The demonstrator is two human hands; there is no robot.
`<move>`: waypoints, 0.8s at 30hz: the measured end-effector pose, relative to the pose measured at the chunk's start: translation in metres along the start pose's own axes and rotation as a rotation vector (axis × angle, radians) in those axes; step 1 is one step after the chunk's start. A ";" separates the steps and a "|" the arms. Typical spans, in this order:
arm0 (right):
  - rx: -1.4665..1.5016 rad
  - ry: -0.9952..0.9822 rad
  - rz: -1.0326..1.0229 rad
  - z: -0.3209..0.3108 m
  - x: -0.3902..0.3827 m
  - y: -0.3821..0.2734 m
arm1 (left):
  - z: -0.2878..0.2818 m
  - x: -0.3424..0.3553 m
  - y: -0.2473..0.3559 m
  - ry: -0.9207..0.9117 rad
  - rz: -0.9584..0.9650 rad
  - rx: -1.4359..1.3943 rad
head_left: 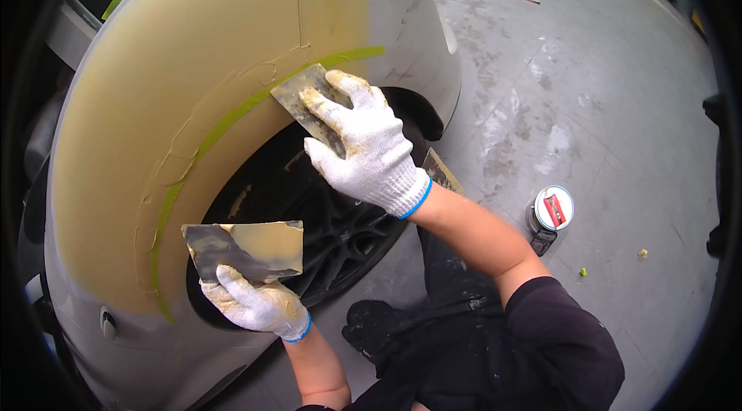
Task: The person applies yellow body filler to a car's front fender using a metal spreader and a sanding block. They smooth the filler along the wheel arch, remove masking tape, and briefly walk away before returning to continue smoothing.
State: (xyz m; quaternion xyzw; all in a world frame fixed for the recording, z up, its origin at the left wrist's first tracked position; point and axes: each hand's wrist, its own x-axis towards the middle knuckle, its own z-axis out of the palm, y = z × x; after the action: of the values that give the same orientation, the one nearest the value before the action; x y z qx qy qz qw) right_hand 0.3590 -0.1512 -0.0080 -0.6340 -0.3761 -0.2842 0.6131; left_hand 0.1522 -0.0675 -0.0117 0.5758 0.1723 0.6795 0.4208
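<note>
My right hand [363,144], in a white knit glove smeared with tan filler, presses a flat metal spreader [297,98] against the car's fender [193,78] just above the wheel arch. A strip of green tape [224,129] follows the arch edge, and tan filler covers the panel above it. Lower down, my left hand [255,303], gloved the same way, holds a flat mixing board [247,248] with a patch of tan filler on it, in front of the black wheel [332,218].
A round tin with a white lid [550,210] stands on the grey concrete floor to the right, a dark tool beside it. A flat board [442,171] lies by the tyre. My knees in dark trousers [417,326] are below the wheel.
</note>
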 end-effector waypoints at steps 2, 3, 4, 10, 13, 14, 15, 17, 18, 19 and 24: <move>0.060 -0.005 0.002 -0.015 -0.015 -0.001 | 0.007 -0.006 0.001 -0.023 -0.110 -0.090; 0.162 -0.037 0.001 -0.026 -0.021 0.000 | 0.012 -0.009 0.003 -0.014 -0.165 -0.147; 0.348 -0.108 0.015 -0.036 -0.028 -0.002 | 0.017 -0.014 0.003 0.010 -0.224 -0.130; 1.162 -0.890 0.321 -0.069 -0.050 0.005 | 0.023 -0.039 -0.001 -0.204 -0.260 -0.152; 0.549 -0.880 0.159 -0.070 -0.062 0.020 | 0.007 -0.039 -0.003 -0.159 -0.253 -0.221; 0.322 -0.836 0.092 -0.071 -0.069 0.022 | 0.001 -0.039 -0.002 -0.143 -0.276 -0.258; 0.358 -0.778 0.182 -0.073 -0.074 0.021 | -0.003 -0.039 -0.002 -0.155 -0.282 -0.191; 0.717 -0.651 0.425 -0.075 -0.080 0.014 | -0.011 -0.043 0.000 -0.165 -0.225 -0.113; 0.712 -0.613 0.334 -0.076 -0.078 0.006 | -0.014 -0.047 0.001 -0.193 -0.208 -0.035; 0.698 -0.615 0.197 -0.077 -0.075 -0.001 | -0.018 -0.052 0.002 -0.262 -0.236 0.029; 0.033 -0.591 -0.686 -0.066 -0.051 -0.036 | -0.041 -0.075 0.002 -0.486 -0.115 0.204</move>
State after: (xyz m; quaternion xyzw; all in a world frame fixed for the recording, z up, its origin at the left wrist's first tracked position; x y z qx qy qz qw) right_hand 0.3078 -0.2240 -0.0239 -0.5167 -0.7279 -0.2716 0.3596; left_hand 0.1124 -0.1156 -0.0695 0.7507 0.1660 0.4756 0.4275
